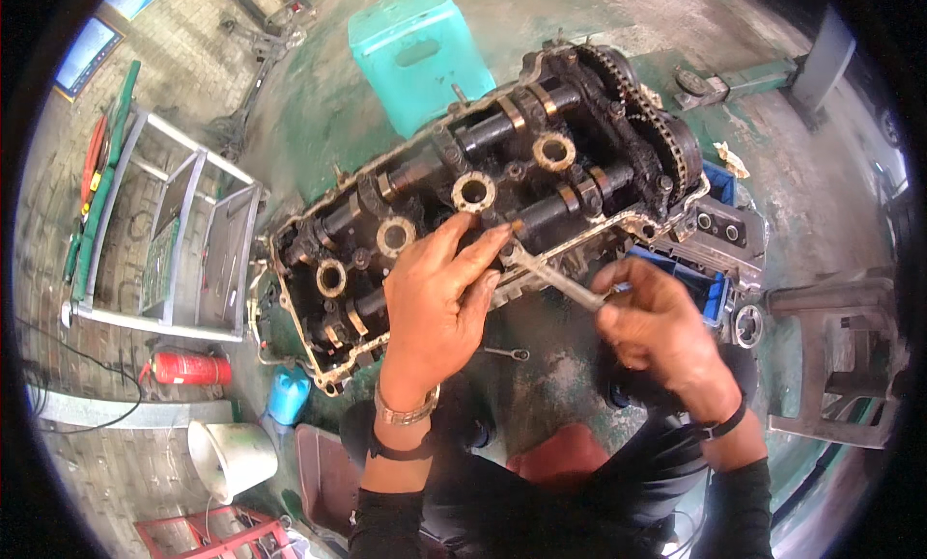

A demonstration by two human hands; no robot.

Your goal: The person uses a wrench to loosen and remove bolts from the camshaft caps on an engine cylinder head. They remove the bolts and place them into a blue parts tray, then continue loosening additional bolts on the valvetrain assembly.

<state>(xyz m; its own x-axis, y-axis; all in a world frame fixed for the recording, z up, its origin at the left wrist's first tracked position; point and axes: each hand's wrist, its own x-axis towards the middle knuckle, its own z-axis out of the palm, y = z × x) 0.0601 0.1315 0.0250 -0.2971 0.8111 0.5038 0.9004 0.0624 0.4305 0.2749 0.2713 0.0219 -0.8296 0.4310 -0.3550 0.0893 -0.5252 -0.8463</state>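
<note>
An oily engine cylinder head (483,139) lies tilted across the middle, its camshafts and several round plug-hole rims exposed. A timing chain (649,110) runs round the sprockets at its far right end. My right hand (657,322) is closed round the handle of a wrench (562,282), which reaches toward the near camshaft. At the wrench's far end my left hand (439,293) rests over the near side of the head, fingers stretched out, their tips beside a bolt and the wrench end. Those fingertips partly hide how the wrench sits there.
A teal stool (415,52) stands behind the engine. A ratchet (509,353) lies on the floor below it. To the right are a blue crate (713,303) and a grey stool (835,366). On the left are a metal cart (193,226), fire extinguisher (193,369) and white bucket (232,461).
</note>
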